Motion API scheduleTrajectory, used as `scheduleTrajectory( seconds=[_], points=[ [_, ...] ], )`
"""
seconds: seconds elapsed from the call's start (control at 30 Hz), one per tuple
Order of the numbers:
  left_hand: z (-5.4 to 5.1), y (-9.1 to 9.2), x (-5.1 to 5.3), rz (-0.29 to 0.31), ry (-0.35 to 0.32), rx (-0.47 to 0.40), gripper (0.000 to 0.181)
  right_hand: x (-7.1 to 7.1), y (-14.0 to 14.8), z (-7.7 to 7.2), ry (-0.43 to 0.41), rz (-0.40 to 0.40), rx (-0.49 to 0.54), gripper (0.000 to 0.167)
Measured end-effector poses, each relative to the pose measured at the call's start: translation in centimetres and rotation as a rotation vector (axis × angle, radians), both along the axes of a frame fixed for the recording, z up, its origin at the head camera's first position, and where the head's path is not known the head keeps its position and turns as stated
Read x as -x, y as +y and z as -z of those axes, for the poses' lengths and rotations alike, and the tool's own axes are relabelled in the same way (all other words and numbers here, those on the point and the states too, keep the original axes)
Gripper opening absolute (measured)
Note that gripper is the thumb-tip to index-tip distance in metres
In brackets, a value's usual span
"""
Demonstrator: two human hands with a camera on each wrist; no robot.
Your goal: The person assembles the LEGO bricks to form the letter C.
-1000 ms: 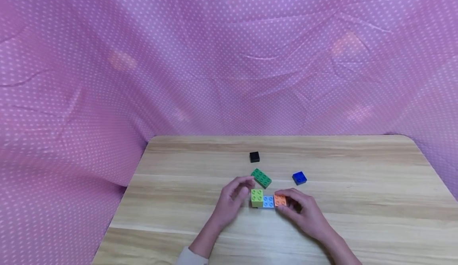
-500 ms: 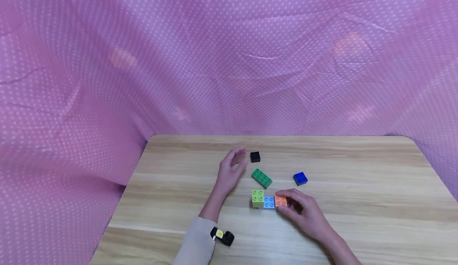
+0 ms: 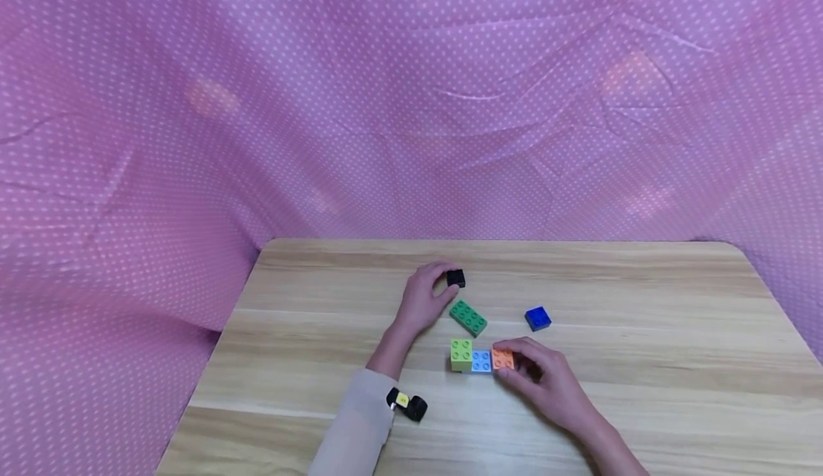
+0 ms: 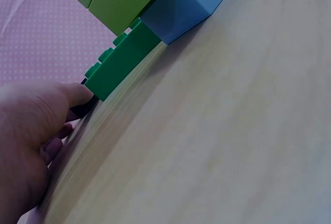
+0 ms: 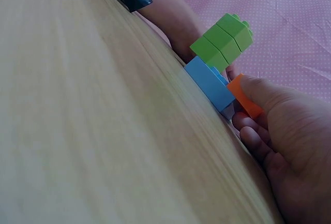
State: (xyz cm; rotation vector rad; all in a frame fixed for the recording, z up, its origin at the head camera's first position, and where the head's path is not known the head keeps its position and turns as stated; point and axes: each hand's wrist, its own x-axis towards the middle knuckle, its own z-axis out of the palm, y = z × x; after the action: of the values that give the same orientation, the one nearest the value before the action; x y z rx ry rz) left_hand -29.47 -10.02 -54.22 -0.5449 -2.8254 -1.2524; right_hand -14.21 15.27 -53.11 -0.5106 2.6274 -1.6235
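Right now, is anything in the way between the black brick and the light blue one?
Yes: the green brick lies between the black brick and the light blue brick, across the straight line joining them.

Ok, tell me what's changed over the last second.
The left hand moved forward, away from the person, from beside the lime stack to the black block, which its thumb and fingers now pinch. The right hand still holds the orange block; the green brick and dark blue block stayed put.
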Motion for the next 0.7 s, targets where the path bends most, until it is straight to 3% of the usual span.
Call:
scheduleTrajectory(
  seconds=[0.17, 0.27, 0.5, 0.6, 0.7],
  points=[
    [0.0, 0.1, -0.1, -0.016, -0.022, -0.029, 0.04, 0.0, 0.0, -0.1, -0.003, 0.006, 0.001, 0.04],
    [0.1, 0.0, -0.3, -0.036, -0.053, -0.095, 0.041, 0.0, 0.0, -0.1, -0.008, 0.002, 0.005, 0.039],
    [0.1, -0.8, -1.3, -0.079, -0.045, -0.435, 0.039, -0.1, -0.1, -0.1, 0.002, 0.005, 0.005, 0.039],
    [-0.2, -1.1, -2.2, -0.051, -0.063, -0.554, 0.039, -0.1, -0.1, -0.1, 0.015, 0.0, 0.005, 0.037],
    [-0.5, -1.2, -3.6, 0.014, -0.105, -0.632, 0.04, 0.0, 0.0, -0.1, 0.027, -0.001, 0.005, 0.036]
  ],
)
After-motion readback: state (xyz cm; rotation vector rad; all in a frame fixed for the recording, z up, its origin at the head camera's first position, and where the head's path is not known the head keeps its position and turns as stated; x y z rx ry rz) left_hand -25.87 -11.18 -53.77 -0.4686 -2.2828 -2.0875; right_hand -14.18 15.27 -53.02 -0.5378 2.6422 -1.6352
